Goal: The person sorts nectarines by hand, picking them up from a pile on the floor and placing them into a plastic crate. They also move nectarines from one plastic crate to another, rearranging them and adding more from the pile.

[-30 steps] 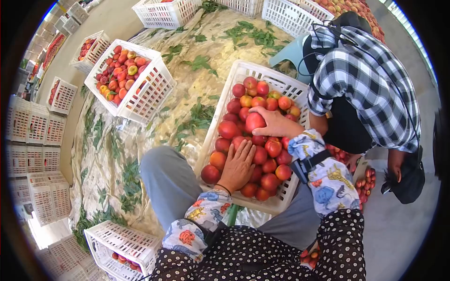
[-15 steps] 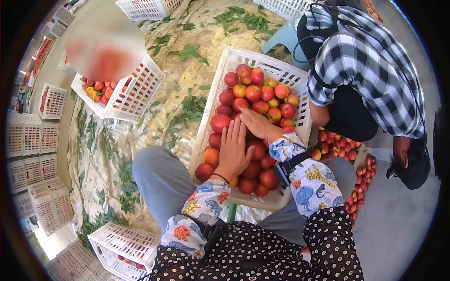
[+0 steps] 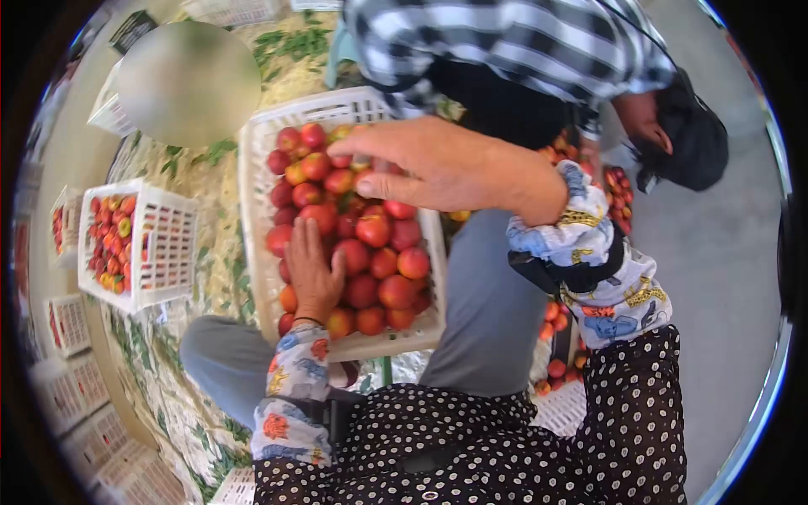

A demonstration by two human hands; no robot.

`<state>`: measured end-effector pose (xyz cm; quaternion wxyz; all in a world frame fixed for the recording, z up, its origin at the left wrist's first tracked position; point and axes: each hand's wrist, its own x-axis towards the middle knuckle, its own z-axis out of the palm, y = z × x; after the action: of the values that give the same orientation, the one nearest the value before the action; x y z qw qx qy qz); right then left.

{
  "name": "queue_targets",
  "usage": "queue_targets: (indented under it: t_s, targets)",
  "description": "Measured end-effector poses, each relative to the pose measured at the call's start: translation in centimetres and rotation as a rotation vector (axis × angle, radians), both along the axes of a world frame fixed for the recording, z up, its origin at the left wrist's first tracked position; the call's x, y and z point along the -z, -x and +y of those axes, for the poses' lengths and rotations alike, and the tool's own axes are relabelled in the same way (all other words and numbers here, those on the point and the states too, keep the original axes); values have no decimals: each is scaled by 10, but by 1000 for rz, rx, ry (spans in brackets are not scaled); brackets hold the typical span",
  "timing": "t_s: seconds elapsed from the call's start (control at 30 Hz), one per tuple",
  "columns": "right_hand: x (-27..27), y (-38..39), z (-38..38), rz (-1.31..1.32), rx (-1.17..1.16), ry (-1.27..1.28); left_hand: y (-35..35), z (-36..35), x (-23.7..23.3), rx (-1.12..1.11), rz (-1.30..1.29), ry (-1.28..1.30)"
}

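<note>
A white plastic crate (image 3: 250,220) full of red and yellow nectarines (image 3: 362,291) stands before my knees. My left hand (image 3: 315,273) lies on the fruit near the crate's left side, fingers stretched out, palm down. Above the crate's far right part, my right hand (image 3: 425,162) is raised, with thumb and fingers apart and no fruit seen in it. It hides some of the nectarines and part of the right rim.
Across from me a person in a checked shirt (image 3: 505,38) bends down, one hand by loose fruit (image 3: 619,198) on the right. Another filled crate (image 3: 172,244) stands on the left, with stacked crates (image 3: 76,387) beyond. Leaves (image 3: 290,40) litter the ground sheet.
My right hand has lifted off the fruit and moved away from my left hand, which stays on the nectarines. The view has swung right, and the other person appears closer.
</note>
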<state>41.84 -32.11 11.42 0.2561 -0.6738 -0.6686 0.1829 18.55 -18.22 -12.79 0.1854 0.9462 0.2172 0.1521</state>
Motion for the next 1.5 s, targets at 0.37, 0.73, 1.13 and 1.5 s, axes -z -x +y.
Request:
queue_targets:
  t_s: [0.37,0.73,1.13,1.5]
  targets:
    - [178,51,-456,723,1470,125,3,7,5,78,43,-42]
    - [427,156,-523,280,1811,286,-2,6,0,149,59,-17]
    - [394,103,-440,1947,1497,-220,-2,1,-4,90,86,-8]
    - [212,35,-341,1780,1081,-687,-3,-1,-4,12,49,-9]
